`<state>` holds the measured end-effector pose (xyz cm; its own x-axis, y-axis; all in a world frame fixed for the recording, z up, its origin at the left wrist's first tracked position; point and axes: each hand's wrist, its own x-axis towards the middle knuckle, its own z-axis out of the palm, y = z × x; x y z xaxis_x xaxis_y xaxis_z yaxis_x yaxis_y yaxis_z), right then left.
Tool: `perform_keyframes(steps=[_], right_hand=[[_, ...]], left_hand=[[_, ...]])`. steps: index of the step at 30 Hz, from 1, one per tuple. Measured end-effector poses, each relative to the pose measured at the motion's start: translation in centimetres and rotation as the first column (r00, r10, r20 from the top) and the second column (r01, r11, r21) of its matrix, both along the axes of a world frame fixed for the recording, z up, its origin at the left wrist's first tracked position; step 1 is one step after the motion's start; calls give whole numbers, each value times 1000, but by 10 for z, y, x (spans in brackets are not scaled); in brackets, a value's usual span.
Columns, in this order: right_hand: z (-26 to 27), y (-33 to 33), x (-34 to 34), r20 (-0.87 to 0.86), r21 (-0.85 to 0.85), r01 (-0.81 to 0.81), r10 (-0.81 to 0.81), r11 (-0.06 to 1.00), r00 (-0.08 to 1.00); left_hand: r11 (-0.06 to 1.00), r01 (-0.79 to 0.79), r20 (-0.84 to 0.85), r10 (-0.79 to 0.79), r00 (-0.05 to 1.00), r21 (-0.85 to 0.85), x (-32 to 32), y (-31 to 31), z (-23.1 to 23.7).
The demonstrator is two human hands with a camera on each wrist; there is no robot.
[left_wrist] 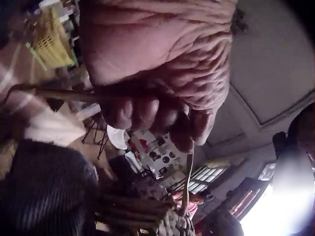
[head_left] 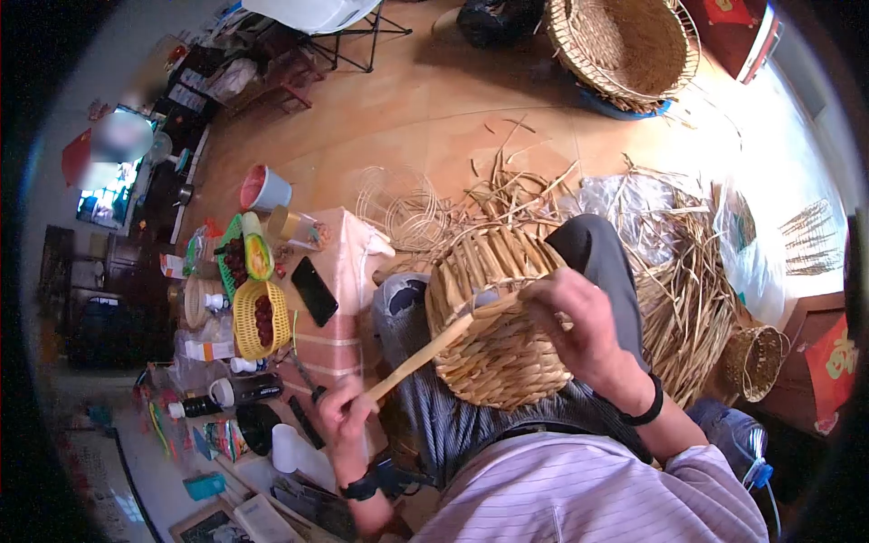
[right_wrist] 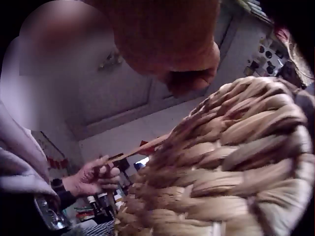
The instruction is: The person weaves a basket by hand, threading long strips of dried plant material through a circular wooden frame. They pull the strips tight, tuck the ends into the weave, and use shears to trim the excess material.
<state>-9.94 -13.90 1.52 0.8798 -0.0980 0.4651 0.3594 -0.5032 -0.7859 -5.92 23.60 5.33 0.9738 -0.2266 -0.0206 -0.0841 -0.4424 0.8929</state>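
Note:
A round woven straw basket (head_left: 498, 362) lies between the person's knees, its braided wall (right_wrist: 236, 162) filling much of the right wrist view. From its rim a flat straw strip (head_left: 421, 356) runs to the left hand (head_left: 348, 421). That hand's curled fingers (left_wrist: 147, 113) grip the strip, which also shows as a taut band (left_wrist: 188, 179) in the left wrist view. At the rim, the right hand (head_left: 584, 330) has bent fingers, with the fingertips pinching the strip's other stretch. In the right wrist view this hand (right_wrist: 187, 73) is dark and its fingertips are hidden.
On the left, a cloth-covered table (head_left: 330, 348) bears a phone (head_left: 314, 291), a yellow basket (head_left: 249, 312) and bottles. Loose straw (head_left: 683, 317) heaps the floor at right. A larger woven basket (head_left: 625, 45) stands at the back; a smaller one (head_left: 756, 362) sits far right.

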Motion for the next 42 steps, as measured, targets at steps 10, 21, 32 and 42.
perform_keyframes(steps=[10, 21, 32, 42], right_hand=[[21, 75, 7, -17, -145, -553, 556, 821, 831], [51, 73, -5, -438, 483, -539, 723, 690, 534], [51, 25, -9, -576, 91, -413, 386, 906, 720], [25, 48, -10, -506, 53, -171, 174, 984, 845]], left_hand=[[972, 159, 58, -171, 984, 171, -46, 61, 99], [905, 344, 26, -362, 932, 249, -16, -64, 54], [934, 323, 124, -342, 932, 149, 12, -77, 9], [953, 298, 237, -279, 931, -50, 51, -86, -42]])
